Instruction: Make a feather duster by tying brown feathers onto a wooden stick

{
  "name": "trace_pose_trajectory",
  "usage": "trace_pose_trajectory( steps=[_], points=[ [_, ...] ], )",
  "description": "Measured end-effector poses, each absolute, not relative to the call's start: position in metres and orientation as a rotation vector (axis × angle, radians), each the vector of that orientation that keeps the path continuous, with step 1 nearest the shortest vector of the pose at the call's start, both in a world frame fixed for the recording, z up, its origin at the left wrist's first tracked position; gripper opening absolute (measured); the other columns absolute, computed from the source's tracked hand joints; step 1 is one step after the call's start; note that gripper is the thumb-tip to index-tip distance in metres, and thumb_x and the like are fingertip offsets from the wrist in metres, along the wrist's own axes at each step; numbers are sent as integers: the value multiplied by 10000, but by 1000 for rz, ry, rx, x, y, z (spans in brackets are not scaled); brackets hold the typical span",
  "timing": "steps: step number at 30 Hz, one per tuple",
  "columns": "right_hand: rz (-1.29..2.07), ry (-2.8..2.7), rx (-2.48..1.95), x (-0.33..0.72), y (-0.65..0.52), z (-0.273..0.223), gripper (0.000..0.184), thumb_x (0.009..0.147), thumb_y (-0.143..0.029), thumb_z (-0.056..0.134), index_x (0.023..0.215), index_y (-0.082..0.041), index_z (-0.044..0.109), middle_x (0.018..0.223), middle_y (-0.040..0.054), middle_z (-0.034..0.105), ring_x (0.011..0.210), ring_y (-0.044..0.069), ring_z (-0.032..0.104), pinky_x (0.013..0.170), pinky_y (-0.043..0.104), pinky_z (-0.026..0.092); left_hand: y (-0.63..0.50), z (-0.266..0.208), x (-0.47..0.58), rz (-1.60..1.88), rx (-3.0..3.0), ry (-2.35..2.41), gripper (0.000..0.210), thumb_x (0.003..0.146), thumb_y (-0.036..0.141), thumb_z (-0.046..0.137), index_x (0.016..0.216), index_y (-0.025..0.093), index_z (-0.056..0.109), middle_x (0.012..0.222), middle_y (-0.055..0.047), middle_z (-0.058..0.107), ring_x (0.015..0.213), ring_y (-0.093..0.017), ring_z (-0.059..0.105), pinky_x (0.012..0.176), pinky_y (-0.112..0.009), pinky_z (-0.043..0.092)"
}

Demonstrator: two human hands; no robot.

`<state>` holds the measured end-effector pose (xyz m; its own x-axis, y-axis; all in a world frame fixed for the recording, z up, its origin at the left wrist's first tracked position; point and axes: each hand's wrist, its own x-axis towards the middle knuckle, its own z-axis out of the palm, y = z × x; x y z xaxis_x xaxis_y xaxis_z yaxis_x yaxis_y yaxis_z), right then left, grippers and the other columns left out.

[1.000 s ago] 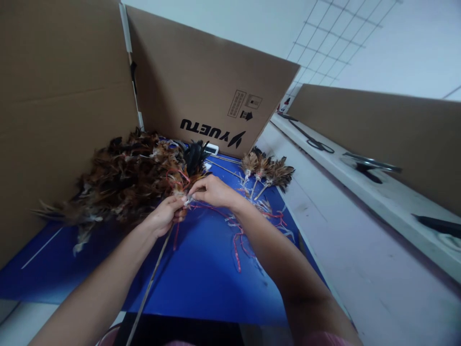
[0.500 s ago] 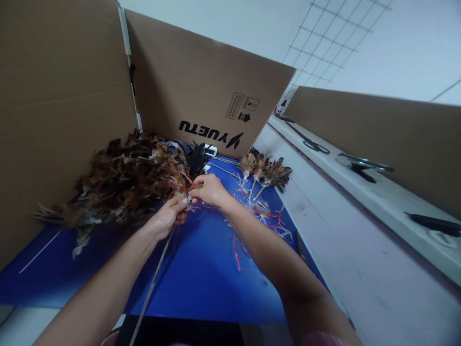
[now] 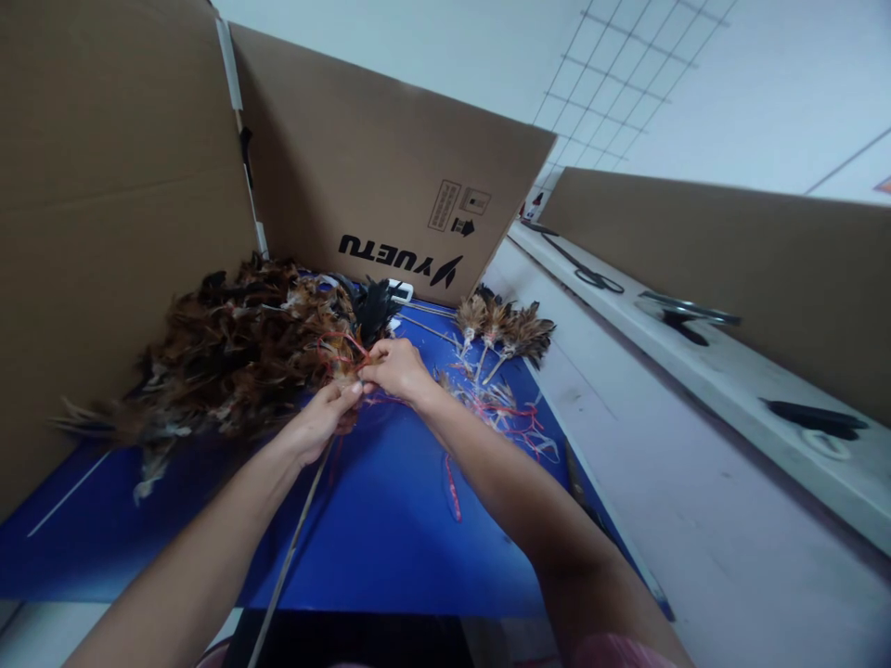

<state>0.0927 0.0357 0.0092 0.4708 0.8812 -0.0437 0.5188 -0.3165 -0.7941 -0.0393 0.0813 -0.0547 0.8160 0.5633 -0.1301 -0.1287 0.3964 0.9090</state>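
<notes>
My left hand is closed round the top of a thin stick, where feathers are gathered. From there the stick slants down toward me, past the blue table's front edge. Against it, my right hand is pinched at the same spot, its fingertips touching those of the left. Red string loops out beside the fingers, and exactly what the right fingertips grip is hidden. Behind and left of my hands spreads a big heap of brown feathers, with black feathers at its right end.
Small feather dusters lie at the back right, near scattered string and feather scraps. Cardboard panels wall the blue table at the back and left. On a white ledge to the right rest scissors and a black-handled tool.
The whole view has shifted slightly, so the surroundings sit a little further left. My hands keep the same hold, with only slight finger movement.
</notes>
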Motion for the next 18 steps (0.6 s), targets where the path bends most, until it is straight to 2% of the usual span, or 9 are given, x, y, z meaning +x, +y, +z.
trace_pose_trajectory(
  steps=[7,10,13,16,18],
  points=[
    [647,-1151,-1979,92,35,1,83,693,-175,662,761,-200,620,578,-35,659,559,135,667,508,195,486,83,-60,-39,451,1068,494,395,652,440,763,689,149,498,553,62,370,433,-40,272,415,-195,156],
    [594,-1257,-1974,93,31,5,74,741,-220,651,808,-197,626,695,-11,690,594,131,661,564,220,495,82,-60,-38,450,1053,487,427,632,461,767,665,156,470,539,68,363,429,-38,263,415,-191,147],
    [307,-1409,-1989,91,25,15,84,805,-285,617,816,-204,631,799,6,689,726,140,645,703,261,484,82,-59,-38,455,1068,481,450,633,482,756,624,163,439,498,79,321,422,-39,251,415,-191,148],
    [-32,-1516,-2022,85,26,21,249,870,-429,538,877,-199,633,872,47,647,858,178,595,801,313,450,81,-59,-38,455,1101,470,432,661,487,730,613,160,451,479,78,309,420,-40,239,414,-189,148],
    [-177,-1643,-2053,81,31,21,289,882,-448,521,890,-186,645,915,75,610,916,202,554,839,334,428,80,-59,-38,450,1119,464,424,673,490,717,611,157,463,471,76,308,420,-41,234,413,-188,151]
  ],
)
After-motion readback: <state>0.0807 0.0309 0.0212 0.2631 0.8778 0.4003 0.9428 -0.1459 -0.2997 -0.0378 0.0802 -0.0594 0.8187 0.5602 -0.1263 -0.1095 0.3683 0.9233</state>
